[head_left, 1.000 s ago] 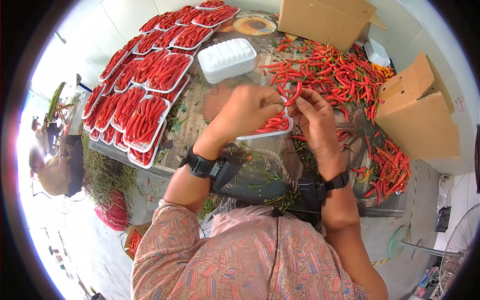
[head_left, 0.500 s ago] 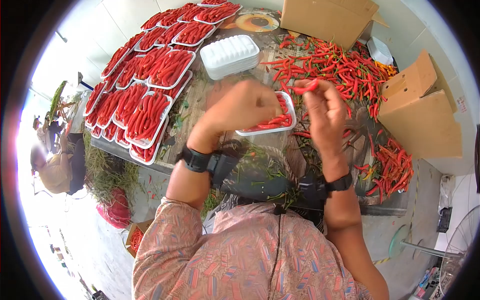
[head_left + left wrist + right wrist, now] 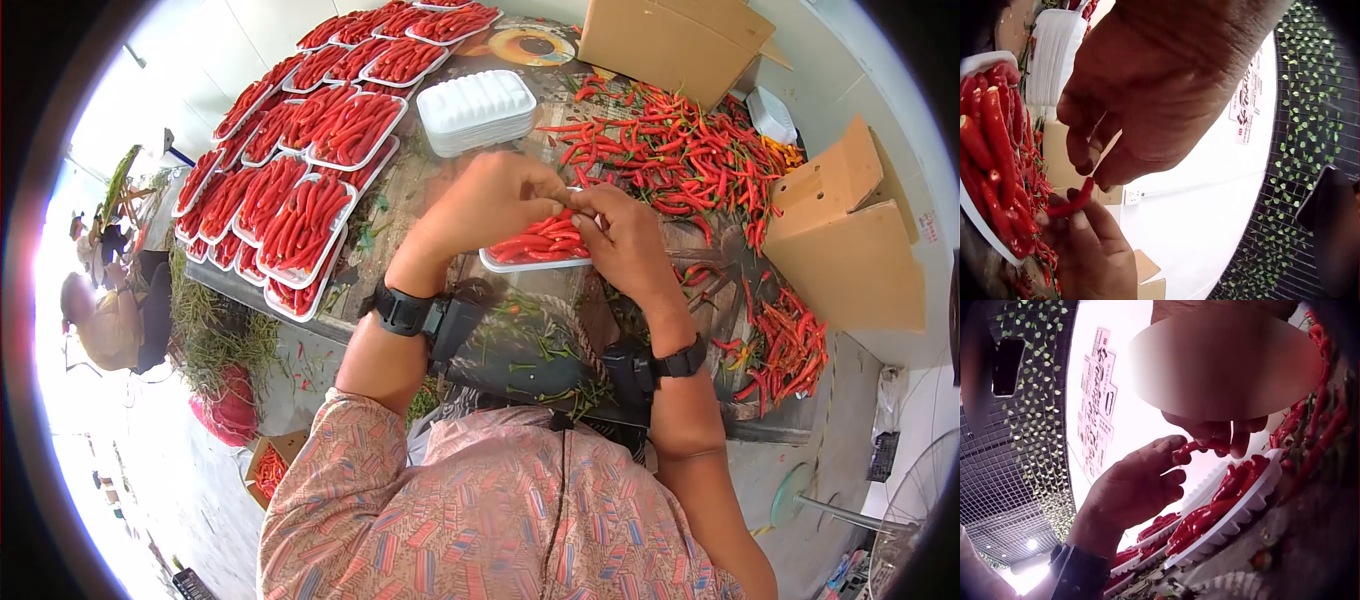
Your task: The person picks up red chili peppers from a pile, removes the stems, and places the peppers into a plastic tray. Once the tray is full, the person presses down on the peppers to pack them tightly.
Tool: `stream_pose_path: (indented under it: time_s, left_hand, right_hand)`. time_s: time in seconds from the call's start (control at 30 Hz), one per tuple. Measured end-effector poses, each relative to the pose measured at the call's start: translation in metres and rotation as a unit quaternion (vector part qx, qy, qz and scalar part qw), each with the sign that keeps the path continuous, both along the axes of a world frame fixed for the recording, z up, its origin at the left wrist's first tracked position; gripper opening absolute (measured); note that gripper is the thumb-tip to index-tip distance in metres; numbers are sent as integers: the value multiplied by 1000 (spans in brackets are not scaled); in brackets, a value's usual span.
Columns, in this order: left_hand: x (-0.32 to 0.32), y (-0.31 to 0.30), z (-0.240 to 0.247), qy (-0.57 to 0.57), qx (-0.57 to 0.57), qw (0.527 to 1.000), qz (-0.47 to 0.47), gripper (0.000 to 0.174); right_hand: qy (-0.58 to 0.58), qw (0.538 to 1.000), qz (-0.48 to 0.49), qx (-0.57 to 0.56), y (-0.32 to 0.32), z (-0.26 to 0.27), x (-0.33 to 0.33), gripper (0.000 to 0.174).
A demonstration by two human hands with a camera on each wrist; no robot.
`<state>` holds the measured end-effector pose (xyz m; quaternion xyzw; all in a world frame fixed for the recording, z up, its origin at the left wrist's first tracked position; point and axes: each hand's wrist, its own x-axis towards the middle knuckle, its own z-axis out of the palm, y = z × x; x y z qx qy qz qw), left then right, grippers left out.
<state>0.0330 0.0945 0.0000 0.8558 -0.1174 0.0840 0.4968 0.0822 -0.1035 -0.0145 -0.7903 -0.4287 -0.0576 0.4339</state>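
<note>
A small red chili pepper (image 3: 1072, 205) is between my two hands, close over a white foam tray (image 3: 525, 267) part-filled with stemless red chilies (image 3: 538, 243). My right hand (image 3: 632, 240) pinches its body between thumb and fingers. The thumb and forefinger of my left hand (image 3: 495, 205) pinch at its other end, the remaining fingers curled in. In the right wrist view the chili (image 3: 1200, 447) bridges both sets of fingertips, partly covered by the right fingers.
Filled chili trays (image 3: 310, 225) stand stacked at left. A stack of white foam trays (image 3: 477, 112) sits behind my hands. Loose chilies with stems (image 3: 680, 150) spread at back right, beside cardboard boxes (image 3: 840, 230). Green stems (image 3: 540, 350) litter the front edge. Another person (image 3: 110, 320) is at far left.
Half a second ago my right hand held a chili off to the right, apart from the left hand. It has moved left, and both hands now meet over the tray.
</note>
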Motion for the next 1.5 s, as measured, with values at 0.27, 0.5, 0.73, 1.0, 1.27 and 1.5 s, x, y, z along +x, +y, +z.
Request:
stream_pose_path:
  time_s: [0.27,0.5,0.73,1.0,1.27,1.5]
  left_hand:
    - [3,1,-3,-11,88,996,22,12]
    - [5,2,-12,-24,78,997,-4,10]
    - [4,-1,-10,-24,131,991,23,13]
    - [1,-6,-5,-17,142,989,33,15]
    - [6,-3,-12,-23,141,989,27,11]
    - [8,-2,-19,-36,137,989,28,10]
  right_hand:
    - [-40,998,19,-52,2,3,13,19]
    - [-44,996,10,-82,2,-5,17,17]
    - [-43,998,14,-39,3,-8,18,14]
    - [-16,999,8,-27,1,-8,16,14]
    - [5,999,-7,-41,0,-9,16,13]
    - [-10,999,-4,-33,-2,-18,19,12]
